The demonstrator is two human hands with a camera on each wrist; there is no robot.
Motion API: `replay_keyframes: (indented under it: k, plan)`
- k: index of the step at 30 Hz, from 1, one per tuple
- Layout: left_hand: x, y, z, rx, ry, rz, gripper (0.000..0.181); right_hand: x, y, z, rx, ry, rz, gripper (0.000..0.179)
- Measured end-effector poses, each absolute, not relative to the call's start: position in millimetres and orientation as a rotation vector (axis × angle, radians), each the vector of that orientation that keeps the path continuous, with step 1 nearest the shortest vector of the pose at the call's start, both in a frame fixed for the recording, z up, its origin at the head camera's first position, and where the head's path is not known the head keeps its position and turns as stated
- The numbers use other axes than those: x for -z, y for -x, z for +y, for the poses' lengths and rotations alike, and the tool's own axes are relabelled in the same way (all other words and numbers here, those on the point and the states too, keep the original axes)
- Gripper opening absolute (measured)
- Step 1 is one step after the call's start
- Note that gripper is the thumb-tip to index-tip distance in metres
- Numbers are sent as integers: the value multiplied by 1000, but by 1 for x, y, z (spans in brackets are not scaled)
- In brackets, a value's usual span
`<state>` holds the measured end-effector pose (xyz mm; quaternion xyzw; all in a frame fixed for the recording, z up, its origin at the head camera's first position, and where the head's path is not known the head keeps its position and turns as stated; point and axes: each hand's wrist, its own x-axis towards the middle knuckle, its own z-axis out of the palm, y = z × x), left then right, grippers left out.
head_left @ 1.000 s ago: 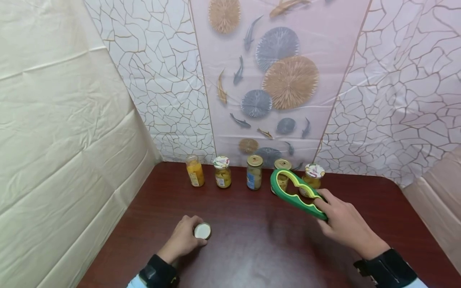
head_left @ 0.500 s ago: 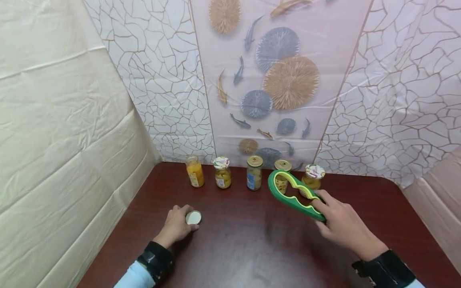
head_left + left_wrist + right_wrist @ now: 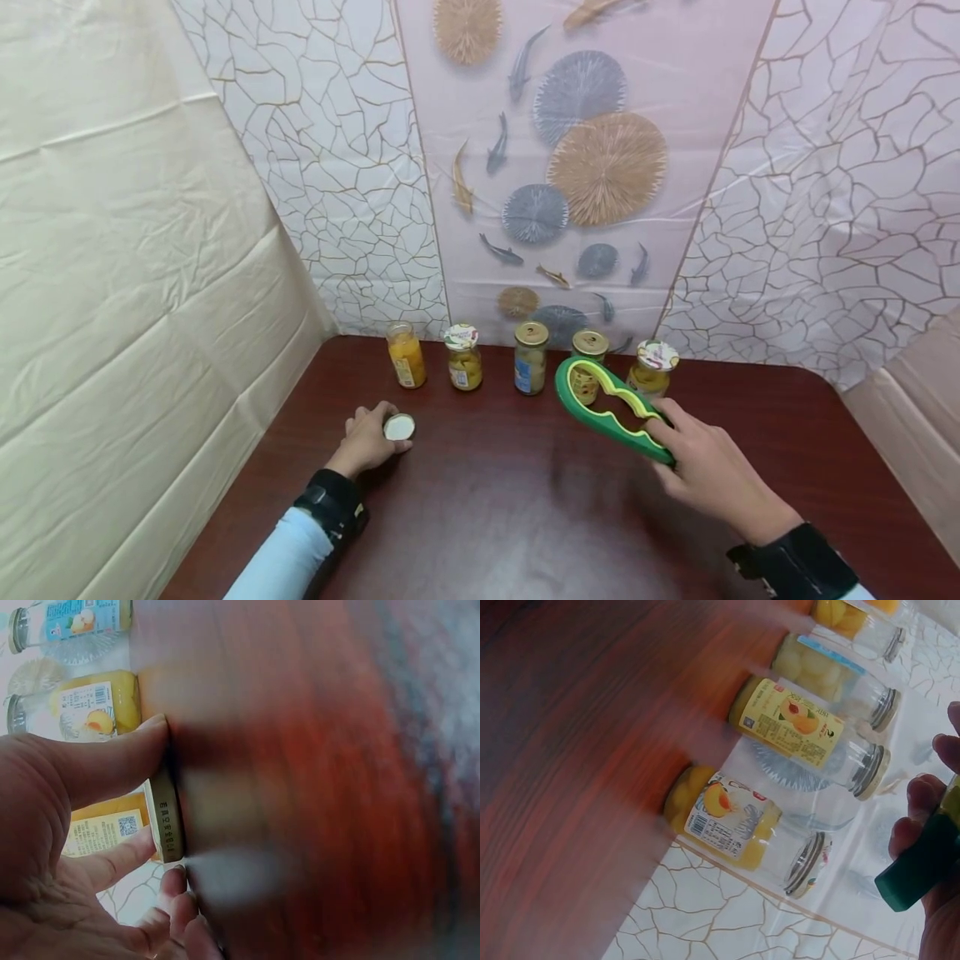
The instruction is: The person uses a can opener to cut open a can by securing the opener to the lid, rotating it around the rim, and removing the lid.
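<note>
My left hand (image 3: 363,440) pinches a round jar lid (image 3: 399,427) between thumb and fingers, at the left of the table. The lid's white inside faces up, and in the left wrist view its printed rim (image 3: 168,821) stands against the tabletop. My right hand (image 3: 708,462) grips a green jar opener (image 3: 600,423) with a yellow-green scalloped inner edge, held above the table at the right. Behind the opener stand a gold-lidded jar (image 3: 590,342) and a jar with a patterned white lid (image 3: 657,357), both partly covered in the head view.
Along the table's back edge, a lidless jar of orange fruit (image 3: 407,362) stands at the left. To its right are a jar with a patterned lid (image 3: 464,367) and a gold-lidded jar with a blue label (image 3: 530,367). A patterned cloth (image 3: 360,200) hangs behind.
My left hand has moved forward and slightly left with the lid, closer to the lidless jar. My right hand and the jar opener have shifted slightly left.
</note>
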<state>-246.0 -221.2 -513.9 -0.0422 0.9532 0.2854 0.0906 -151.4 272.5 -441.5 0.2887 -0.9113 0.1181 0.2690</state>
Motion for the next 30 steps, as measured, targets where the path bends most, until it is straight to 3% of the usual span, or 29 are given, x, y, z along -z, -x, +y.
replay_keyframes:
  k: [15,20,25,30]
  plan:
    - [511,246,-220,-816,136,2840,67,444,154,272,-303,-797,-2471,30]
    - [505,243,-218,-804,175,2840,86,440,158,269,-290,-825,-2467,31]
    - [494,224,-201,-788,219,2920,108,436,161,269,-270,-853,-2474,30]
    - [481,194,-165,-776,56,3029,111,427,165,273,-190,-865,-2452,30]
